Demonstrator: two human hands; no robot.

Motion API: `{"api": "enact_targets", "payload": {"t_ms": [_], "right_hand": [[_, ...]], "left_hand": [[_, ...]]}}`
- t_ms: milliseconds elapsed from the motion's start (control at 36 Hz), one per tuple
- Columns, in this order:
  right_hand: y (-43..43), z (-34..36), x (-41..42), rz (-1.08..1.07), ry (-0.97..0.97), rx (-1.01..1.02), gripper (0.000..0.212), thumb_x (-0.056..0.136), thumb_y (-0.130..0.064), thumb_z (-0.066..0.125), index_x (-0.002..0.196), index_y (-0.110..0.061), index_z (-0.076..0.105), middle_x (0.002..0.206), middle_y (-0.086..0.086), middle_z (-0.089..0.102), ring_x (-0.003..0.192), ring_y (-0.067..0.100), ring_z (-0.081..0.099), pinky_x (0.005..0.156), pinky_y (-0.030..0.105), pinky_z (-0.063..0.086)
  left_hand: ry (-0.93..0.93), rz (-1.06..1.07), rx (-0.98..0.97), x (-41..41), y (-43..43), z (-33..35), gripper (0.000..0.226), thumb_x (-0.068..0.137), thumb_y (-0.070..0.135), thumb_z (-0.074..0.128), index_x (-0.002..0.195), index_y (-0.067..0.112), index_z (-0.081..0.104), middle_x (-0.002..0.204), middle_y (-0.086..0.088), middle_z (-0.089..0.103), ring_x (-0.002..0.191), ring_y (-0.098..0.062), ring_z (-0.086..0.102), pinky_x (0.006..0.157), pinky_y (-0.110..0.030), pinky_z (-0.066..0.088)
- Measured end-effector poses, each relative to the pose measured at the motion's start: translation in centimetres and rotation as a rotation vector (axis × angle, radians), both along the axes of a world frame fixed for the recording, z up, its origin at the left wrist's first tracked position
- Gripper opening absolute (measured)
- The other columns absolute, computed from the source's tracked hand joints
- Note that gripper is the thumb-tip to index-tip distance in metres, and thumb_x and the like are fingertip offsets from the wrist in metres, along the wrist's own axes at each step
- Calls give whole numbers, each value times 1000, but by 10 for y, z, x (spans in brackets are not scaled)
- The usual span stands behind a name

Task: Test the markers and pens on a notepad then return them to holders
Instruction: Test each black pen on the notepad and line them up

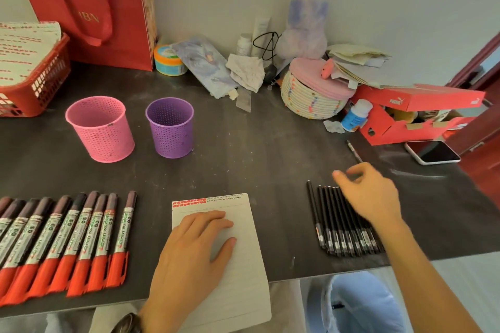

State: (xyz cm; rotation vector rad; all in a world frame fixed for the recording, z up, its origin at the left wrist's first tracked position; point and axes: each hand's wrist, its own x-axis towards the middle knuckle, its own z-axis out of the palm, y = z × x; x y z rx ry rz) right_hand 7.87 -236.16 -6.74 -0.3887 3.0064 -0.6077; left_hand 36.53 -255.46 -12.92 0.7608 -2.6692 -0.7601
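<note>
Several black pens (pixel 343 220) are being kept in a row, long axes running away from the body, directly under the empty, loosely spread right hand (pixel 370 194); the notepad (pixel 243 265) is being pressed flat by the left hand (pixel 194 254).

1. The notepad (pixel 230 259) lies at the table's (pixel 259 149) near edge, centre
2. The markers (pixel 62 240) lie in a row to its left, the pens (pixel 338 224) in a row to its right
3. Two holders (pixel 101 130) (pixel 171 128) stand side by side behind the markers
4. A phone (pixel 432 152) lies far right, before a box (pixel 414 113)
</note>
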Motion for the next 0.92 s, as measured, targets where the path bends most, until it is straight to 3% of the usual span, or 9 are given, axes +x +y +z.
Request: {"api": "enact_targets", "payload": {"t_ms": [111, 222, 333, 444, 583, 667, 722, 806, 917], "right_hand": [[10, -2, -50, -152, 40, 39, 40, 93, -48, 59, 119, -18, 55, 117, 13, 66, 109, 40, 60, 85, 46, 48], [10, -7, -73, -174, -15, 223, 57, 95, -47, 58, 136, -8, 49, 138, 23, 51, 127, 46, 46, 96, 53, 45], [5, -11, -83, -107, 12, 289, 38, 100, -36, 52, 128, -13, 62, 130, 22, 57, 119, 45, 53, 92, 50, 51], [-6, -10, -82, -66, 73, 262, 26, 100, -27, 54, 119, -18, 69, 119, 16, 66, 108, 40, 61, 77, 43, 52], [-25, -6, -59, -19, 142, -48, 24, 98, -28, 58, 118, -19, 66, 117, 10, 68, 107, 36, 63, 81, 42, 48], [-41, 1, -27, 78, 148, -358, 17, 97, -28, 60, 112, -22, 65, 102, -3, 69, 98, 22, 65, 87, 37, 47], [-52, 6, 2, 102, 65, -632, 8, 97, -24, 61, 105, -24, 61, 94, -10, 68, 89, 10, 67, 85, 33, 50], [-64, 8, 51, 181, -166, -998, 9, 97, -9, 59, 96, -18, 61, 87, -2, 74, 78, 10, 71, 68, 26, 56], [-70, 1, 118, 363, -378, -1116, 16, 85, -10, 60, 85, -23, 68, 90, 5, 74, 80, 22, 73, 71, 25, 58]], "left_hand": [[-21, -7, 1, 0, -1, 2, 42, 88, 62, 41, 115, 41, 66, 127, 25, 57, 121, -5, 53, 102, -28, 39], [-66, -26, 27, -2, -1, 2, 54, 86, 69, 27, 122, 46, 60, 135, 30, 48, 129, -2, 43, 110, -24, 30], [-75, -25, 32, -2, -2, 2, 57, 85, 73, 22, 125, 49, 54, 138, 34, 42, 131, 1, 38, 112, -21, 23], [-54, -11, -6, -1, -1, 0, 41, 91, 67, 38, 123, 48, 57, 134, 33, 46, 128, 2, 42, 105, -17, 22], [-17, -2, -29, 1, 0, -1, 37, 91, 63, 44, 118, 46, 61, 130, 30, 52, 124, 0, 48, 104, -21, 28], [-14, -11, -23, 0, 0, -1, 40, 91, 65, 40, 119, 46, 60, 131, 30, 51, 125, -1, 47, 105, -21, 27], [3, -11, -31, 0, 0, -1, 37, 92, 63, 43, 119, 45, 61, 131, 30, 52, 124, -1, 48, 105, -21, 28], [45, -8, -35, 1, 1, 1, 36, 93, 63, 44, 118, 43, 62, 128, 27, 55, 121, -2, 51, 102, -23, 33], [56, -4, 14, 1, 4, 4, 55, 89, 78, 29, 131, 48, 45, 134, 28, 49, 124, 2, 45, 104, -21, 29]]}}
